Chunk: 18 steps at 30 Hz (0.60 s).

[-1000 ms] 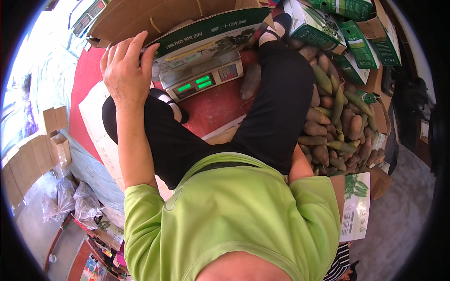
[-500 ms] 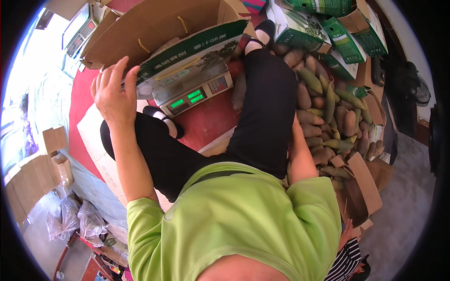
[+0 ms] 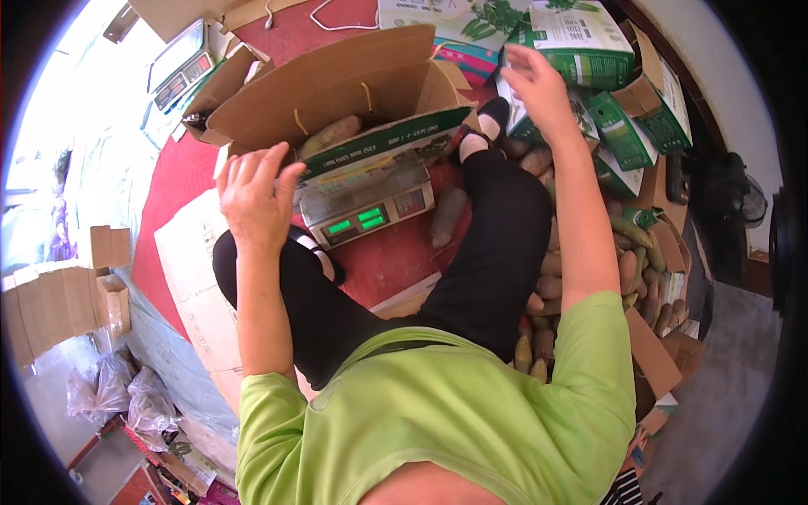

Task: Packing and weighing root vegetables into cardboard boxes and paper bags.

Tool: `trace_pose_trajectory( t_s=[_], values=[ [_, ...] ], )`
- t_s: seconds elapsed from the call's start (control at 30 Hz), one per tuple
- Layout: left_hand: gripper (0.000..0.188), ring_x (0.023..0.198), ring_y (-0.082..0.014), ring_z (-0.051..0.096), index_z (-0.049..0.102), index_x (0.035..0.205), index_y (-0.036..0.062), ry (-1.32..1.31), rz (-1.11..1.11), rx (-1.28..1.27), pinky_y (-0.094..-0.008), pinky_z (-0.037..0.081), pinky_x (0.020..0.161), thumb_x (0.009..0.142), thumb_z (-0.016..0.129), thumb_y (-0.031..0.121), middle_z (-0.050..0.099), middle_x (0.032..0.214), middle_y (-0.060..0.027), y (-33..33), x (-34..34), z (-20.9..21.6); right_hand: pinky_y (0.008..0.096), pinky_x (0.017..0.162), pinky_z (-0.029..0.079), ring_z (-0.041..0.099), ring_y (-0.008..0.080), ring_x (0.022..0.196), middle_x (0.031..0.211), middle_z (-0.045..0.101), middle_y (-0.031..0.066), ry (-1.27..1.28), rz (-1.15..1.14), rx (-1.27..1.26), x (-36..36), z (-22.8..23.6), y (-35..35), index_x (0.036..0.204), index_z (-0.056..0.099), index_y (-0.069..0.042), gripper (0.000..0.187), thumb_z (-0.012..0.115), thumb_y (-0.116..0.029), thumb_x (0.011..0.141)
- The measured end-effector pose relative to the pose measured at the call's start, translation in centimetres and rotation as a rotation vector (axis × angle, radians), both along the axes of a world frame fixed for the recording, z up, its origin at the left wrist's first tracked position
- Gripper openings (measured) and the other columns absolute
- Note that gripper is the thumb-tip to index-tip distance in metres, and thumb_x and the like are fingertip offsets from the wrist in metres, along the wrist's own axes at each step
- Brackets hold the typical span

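An open cardboard box (image 3: 337, 74) with a green printed side and yellow cord handles stands on a weighing scale (image 3: 370, 217) with lit green digits. Inside it shows a long root vegetable (image 3: 332, 136), like a radish. My left hand (image 3: 259, 195) is at the box's near left corner, fingers stretched and thumb apart; whether it touches the cardboard is unclear. My right hand (image 3: 539, 88) is raised at the far right, fingers apart and holding nothing, over the green-and-white cartons (image 3: 581, 42). Another root vegetable (image 3: 449, 217) lies right of the scale, by my leg.
A pile of green and brownish root vegetables (image 3: 627, 271) lies to my right, partly behind my right arm. Another scale (image 3: 181, 76) stands at the far left. A flattened cardboard sheet (image 3: 195, 278) lies by my left leg on the red floor covering (image 3: 172, 181). Plastic bags (image 3: 151, 400) sit lower left.
My right hand has risen from beside my right thigh to the far right. The root vegetable inside the box has come into plain sight. My left hand stays at the box corner.
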<state>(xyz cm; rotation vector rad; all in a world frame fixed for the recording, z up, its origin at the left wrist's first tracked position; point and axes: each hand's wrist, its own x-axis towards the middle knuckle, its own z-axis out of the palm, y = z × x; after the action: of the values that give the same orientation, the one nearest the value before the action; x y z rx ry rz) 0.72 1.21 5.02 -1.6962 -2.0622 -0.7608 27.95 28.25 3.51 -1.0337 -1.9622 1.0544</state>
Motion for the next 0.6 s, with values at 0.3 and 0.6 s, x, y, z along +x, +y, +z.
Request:
trace_pose_trajectory(
  t_s=[0.3, 0.6],
  values=[
    [0.016, 0.072, -0.0253, 0.056, 0.061, 0.074, 0.0087, -0.085, -0.043, -0.254, -0.0375, 0.045, 0.061, 0.073, 0.069, 0.022, 0.052, 0.069, -0.0061, -0.5, 1.3, 0.4, 0.0405, 0.087, 0.045, 0.056, 0.0329, 0.100, 0.105, 0.059, 0.0159, -0.389, 0.270, 0.438, -10.8, -0.2, 2.9, 0.113, 0.059, -0.012, 0.043, 0.068, -0.017, 0.071],
    [0.015, 0.075, -0.0229, 0.055, 0.055, 0.068, 0.0087, -0.010, -0.263, -0.443, -0.0378, 0.045, 0.065, 0.074, 0.065, 0.019, 0.050, 0.071, -0.0045, -1.0, -0.9, 1.2, 0.0426, 0.072, 0.047, 0.058, 0.0284, 0.089, 0.086, 0.060, 0.0064, -0.629, 0.289, 0.615, -12.2, 2.5, 0.4, 0.084, 0.065, -0.011, 0.013, 0.061, -0.021, 0.077]
  ],
)
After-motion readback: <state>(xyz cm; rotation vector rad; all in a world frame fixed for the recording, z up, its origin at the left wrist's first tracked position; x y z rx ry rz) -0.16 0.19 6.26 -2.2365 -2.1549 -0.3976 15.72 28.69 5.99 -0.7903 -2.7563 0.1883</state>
